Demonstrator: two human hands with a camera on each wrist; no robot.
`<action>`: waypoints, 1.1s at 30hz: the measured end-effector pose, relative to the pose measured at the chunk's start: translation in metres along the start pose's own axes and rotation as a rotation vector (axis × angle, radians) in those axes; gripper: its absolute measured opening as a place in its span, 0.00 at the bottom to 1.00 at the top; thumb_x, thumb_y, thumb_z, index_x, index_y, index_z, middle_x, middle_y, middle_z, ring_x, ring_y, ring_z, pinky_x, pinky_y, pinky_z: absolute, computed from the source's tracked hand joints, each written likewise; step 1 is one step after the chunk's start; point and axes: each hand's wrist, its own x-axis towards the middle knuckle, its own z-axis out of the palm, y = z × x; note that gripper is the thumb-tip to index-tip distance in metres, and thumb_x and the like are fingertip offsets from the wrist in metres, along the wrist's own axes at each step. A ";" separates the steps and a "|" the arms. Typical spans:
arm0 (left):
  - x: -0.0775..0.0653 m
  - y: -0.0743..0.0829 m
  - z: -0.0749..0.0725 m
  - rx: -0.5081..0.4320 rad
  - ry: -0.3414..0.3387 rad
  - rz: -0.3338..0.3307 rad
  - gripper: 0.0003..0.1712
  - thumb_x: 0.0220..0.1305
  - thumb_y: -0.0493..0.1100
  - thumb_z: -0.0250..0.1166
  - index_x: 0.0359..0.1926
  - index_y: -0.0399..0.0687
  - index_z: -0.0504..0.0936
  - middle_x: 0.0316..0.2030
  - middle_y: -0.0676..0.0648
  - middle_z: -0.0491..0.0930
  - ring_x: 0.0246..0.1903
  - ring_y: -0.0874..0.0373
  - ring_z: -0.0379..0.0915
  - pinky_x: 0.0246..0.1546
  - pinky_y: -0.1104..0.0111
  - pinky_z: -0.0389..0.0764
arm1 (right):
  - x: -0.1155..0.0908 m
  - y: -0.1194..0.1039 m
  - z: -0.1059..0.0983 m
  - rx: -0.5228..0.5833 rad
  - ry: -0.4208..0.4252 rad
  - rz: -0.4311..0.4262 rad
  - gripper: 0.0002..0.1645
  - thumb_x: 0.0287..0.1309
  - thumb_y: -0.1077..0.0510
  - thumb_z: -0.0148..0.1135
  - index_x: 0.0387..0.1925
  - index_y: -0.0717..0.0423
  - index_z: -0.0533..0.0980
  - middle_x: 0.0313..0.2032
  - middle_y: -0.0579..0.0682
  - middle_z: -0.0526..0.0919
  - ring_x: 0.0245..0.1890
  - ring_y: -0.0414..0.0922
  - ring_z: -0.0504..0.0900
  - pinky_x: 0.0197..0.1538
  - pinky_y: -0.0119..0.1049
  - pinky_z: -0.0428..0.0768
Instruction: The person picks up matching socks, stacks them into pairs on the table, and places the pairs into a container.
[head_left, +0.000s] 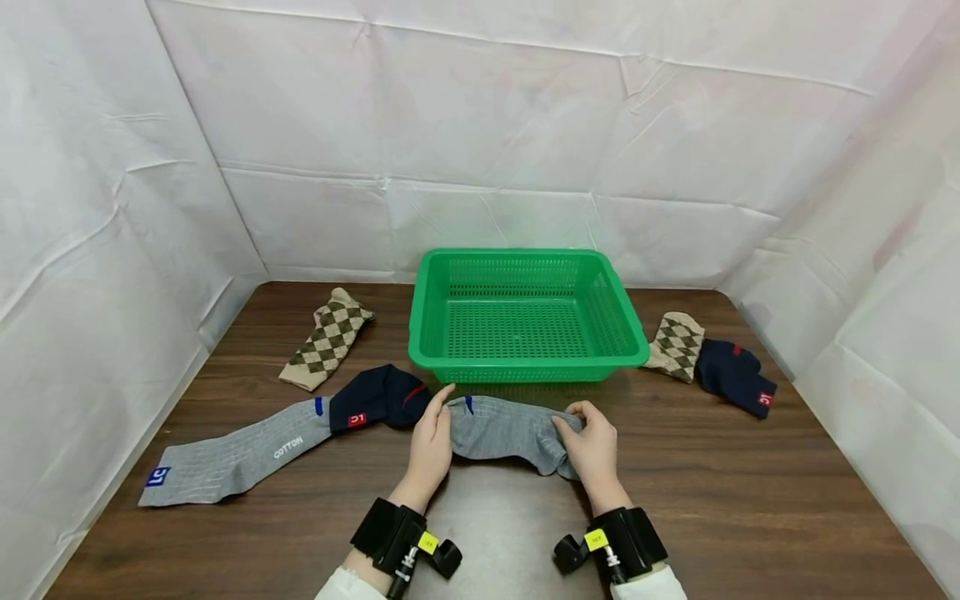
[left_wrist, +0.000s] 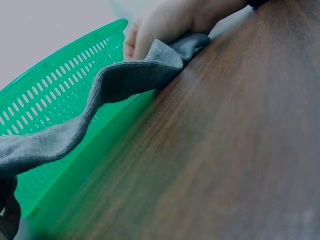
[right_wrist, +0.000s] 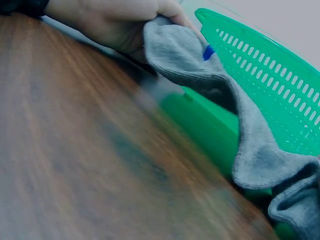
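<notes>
L hand (head_left: 431, 444) & R hand (head_left: 596, 450) both pinching a grey tubular knit sock (head_left: 498, 429) — it's slack mid-span, so uneven pulling could prob twist or bunch it imo.

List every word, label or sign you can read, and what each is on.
"COTTON": on the long grey sock, at left.
"LC", second letter unsure: red patch on the left navy sock.
Red label on the right navy sock: too small to be sure.
Blue patch at the long grey sock's end: too small.
Yellow tags on the wrist straps: too small.
Held grey sock: no readable text.
</notes>
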 end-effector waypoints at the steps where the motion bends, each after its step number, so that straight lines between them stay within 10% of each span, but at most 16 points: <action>1: 0.002 -0.007 0.002 0.000 0.001 0.007 0.23 0.75 0.37 0.38 0.67 0.40 0.63 0.14 0.53 0.55 0.10 0.68 0.48 0.17 0.71 0.60 | 0.001 0.000 -0.001 -0.005 -0.010 0.002 0.09 0.52 0.59 0.69 0.34 0.57 0.77 0.33 0.56 0.82 0.26 0.48 0.78 0.36 0.44 0.76; 9: 0.006 -0.021 0.004 -0.023 0.038 0.002 0.21 0.72 0.33 0.37 0.60 0.43 0.68 0.17 0.51 0.58 0.11 0.66 0.49 0.17 0.71 0.61 | 0.006 0.006 -0.005 -0.047 -0.137 -0.038 0.14 0.53 0.58 0.68 0.41 0.57 0.78 0.39 0.55 0.80 0.37 0.50 0.77 0.43 0.47 0.75; 18: 0.006 -0.023 0.007 0.058 0.175 0.214 0.15 0.69 0.27 0.42 0.32 0.42 0.74 0.31 0.46 0.71 0.28 0.62 0.60 0.33 0.71 0.66 | 0.014 0.017 -0.014 -0.047 -0.237 -0.153 0.15 0.54 0.63 0.66 0.45 0.56 0.78 0.35 0.50 0.78 0.41 0.48 0.76 0.44 0.45 0.72; 33: 0.004 -0.019 0.006 0.170 0.089 0.035 0.12 0.64 0.33 0.52 0.45 0.45 0.78 0.49 0.46 0.74 0.31 0.59 0.69 0.37 0.66 0.73 | 0.017 0.019 -0.021 -0.076 -0.085 -0.017 0.21 0.55 0.54 0.67 0.48 0.58 0.77 0.40 0.56 0.81 0.32 0.49 0.78 0.32 0.39 0.71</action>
